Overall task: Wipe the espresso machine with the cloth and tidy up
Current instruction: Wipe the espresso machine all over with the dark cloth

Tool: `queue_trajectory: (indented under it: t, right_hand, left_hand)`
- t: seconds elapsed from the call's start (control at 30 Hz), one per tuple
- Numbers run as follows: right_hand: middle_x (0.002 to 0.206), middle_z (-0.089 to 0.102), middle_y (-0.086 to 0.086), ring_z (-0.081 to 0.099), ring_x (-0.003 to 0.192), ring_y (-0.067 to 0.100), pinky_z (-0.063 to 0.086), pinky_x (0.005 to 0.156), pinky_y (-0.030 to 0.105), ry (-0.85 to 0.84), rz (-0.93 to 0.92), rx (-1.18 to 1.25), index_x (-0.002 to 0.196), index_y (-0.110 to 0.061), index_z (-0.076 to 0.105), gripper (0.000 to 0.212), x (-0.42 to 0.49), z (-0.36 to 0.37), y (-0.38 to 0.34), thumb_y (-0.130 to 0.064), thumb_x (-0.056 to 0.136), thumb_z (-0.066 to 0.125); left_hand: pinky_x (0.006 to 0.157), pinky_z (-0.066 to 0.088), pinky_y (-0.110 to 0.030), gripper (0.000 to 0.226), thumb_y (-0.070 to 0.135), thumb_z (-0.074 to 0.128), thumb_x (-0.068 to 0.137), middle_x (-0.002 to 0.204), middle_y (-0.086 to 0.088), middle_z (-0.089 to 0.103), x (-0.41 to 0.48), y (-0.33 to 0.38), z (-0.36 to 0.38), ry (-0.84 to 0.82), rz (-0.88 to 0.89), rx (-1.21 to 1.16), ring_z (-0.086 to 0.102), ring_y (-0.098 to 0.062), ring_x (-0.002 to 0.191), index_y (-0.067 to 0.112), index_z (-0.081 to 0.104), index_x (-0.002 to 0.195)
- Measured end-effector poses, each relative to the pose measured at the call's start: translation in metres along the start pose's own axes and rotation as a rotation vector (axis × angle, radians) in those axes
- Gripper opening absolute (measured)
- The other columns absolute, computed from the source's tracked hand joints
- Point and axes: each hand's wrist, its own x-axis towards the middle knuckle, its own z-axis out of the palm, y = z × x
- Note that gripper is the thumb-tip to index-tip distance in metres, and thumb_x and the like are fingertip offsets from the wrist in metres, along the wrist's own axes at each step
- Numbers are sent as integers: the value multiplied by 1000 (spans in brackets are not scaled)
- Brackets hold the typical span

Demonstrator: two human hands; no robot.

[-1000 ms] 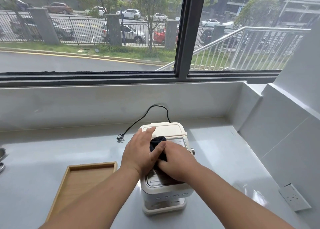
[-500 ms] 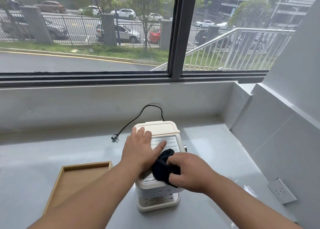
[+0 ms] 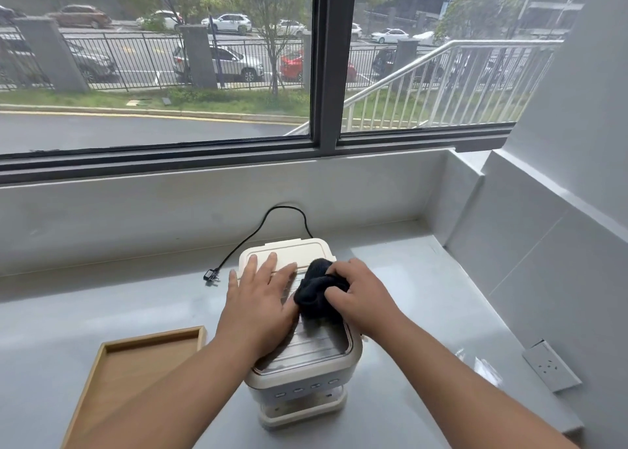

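A cream espresso machine (image 3: 302, 377) stands on the grey counter, seen from above, with a metal top plate and a row of buttons on its front. My left hand (image 3: 260, 299) lies flat on the left side of its top, fingers spread. My right hand (image 3: 362, 299) grips a bunched black cloth (image 3: 316, 287) and presses it on the right rear part of the top. The machine's black cord (image 3: 258, 231) loops behind it, and its plug (image 3: 211, 275) lies loose on the counter.
An empty wooden tray (image 3: 136, 374) sits on the counter to the left of the machine. A wall rises on the right, with a socket plate (image 3: 550, 365) low on it. A ledge and a window run along the back.
My right hand has slid the cloth from the front of the machine's top toward the back right. My left hand shifted a little further up the top and flattened.
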Motion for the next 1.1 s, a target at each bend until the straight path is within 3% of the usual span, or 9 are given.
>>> queue_trajectory:
  t: [0.1, 0.27, 0.4, 0.53, 0.63, 0.83, 0.97, 1.1]
  right_hand:
    - [101, 61, 1, 61, 74, 10, 41, 64, 21, 41, 39, 94, 90, -35, 65, 18, 18, 0, 3, -34, 76, 54]
    - [104, 50, -8, 58, 70, 5, 38, 61, 17, 87, 54, 43, 96, -44, 56, 14, 46, 5, 3, -34, 85, 56]
    - [104, 48, -7, 60, 75, 12, 40, 63, 19, 111, 80, 94, 99, -37, 59, 20, 61, 6, 2, -39, 81, 49]
    - [110, 57, 8, 59, 87, 21, 41, 68, 29, 130, 112, 174, 93, -25, 59, 9, 84, 1, 4, -26, 91, 51]
    - [112, 64, 12, 60, 99, 28, 44, 76, 34, 109, 165, 203, 99, -22, 61, 13, 99, -1, 5, -23, 93, 50]
    - [98, 70, 2, 65, 92, 26, 50, 77, 37, 109, 200, 243, 100, -24, 61, 13, 93, 7, 8, -26, 90, 53]
    - [78, 64, -7, 57, 71, 17, 45, 64, 34, 92, 140, 210, 90, -27, 58, 11, 73, 3, 10, -29, 81, 52]
    - [84, 63, -1, 55, 70, 15, 40, 60, 30, 98, 111, 190, 85, -28, 57, 11, 49, 2, 8, -33, 76, 52]
  left_hand:
    - [130, 3, -57, 79, 80, 13, 88, 176, 6, 16, -1, 1, -1, 27, 0, 1, 2, -25, 162, 49, 25, 160]
    - [130, 8, -57, 76, 80, 23, 90, 174, 6, 21, 1, 3, -3, 44, -5, 1, 8, -25, 162, 47, 31, 158]
    - [131, 4, -50, 72, 76, 32, 93, 173, 5, 24, 1, 3, -4, 49, 11, 5, 9, -25, 161, 46, 35, 158]
    - [131, 4, -47, 68, 72, 43, 96, 171, 5, 29, 1, 5, -6, 61, 12, -28, 9, -25, 161, 42, 41, 157]
    - [131, 6, -46, 68, 73, 44, 95, 171, 5, 29, 1, 5, -6, 62, 9, -33, 10, -24, 161, 44, 41, 156]
    - [130, 8, -47, 67, 73, 45, 94, 170, 6, 31, 1, 6, -7, 67, -7, -42, 12, -24, 160, 45, 42, 155]
    - [131, 7, -46, 67, 73, 46, 94, 169, 5, 32, 1, 7, -8, 67, -15, -50, 13, -23, 159, 43, 42, 155]
    - [131, 6, -46, 67, 74, 43, 95, 170, 4, 31, 1, 7, -8, 58, -12, -26, 13, -24, 159, 44, 41, 155]
